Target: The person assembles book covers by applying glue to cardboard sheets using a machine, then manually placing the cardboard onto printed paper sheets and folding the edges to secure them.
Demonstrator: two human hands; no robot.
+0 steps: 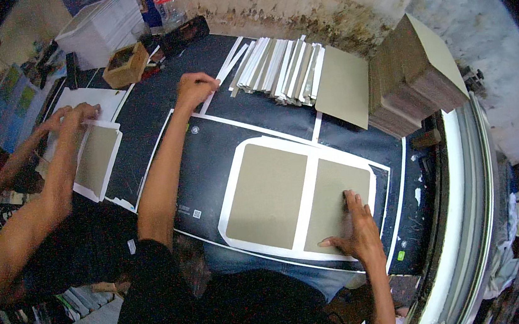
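"What's in your head view?"
"I count two grey boards [267, 196] on one white sheet [306, 201], on the worktop [209, 167]."
"Relative to the hands?"
"One between them, the other beneath the right hand [360, 227], which spreads wide, touching it. The left hand [197, 91] is narrow, beside a white strip [234, 63]; I can't tell whether it grips."

On the table [209, 167], 2 boards [270, 199] lie side by side on a sheet of paper [306, 201], the right hand [360, 227] on the right-hand board. Behind them, from left to right, come the left hand [196, 90], a pile of strips [281, 71], another board [341, 84] and a stack of boards [401, 93].
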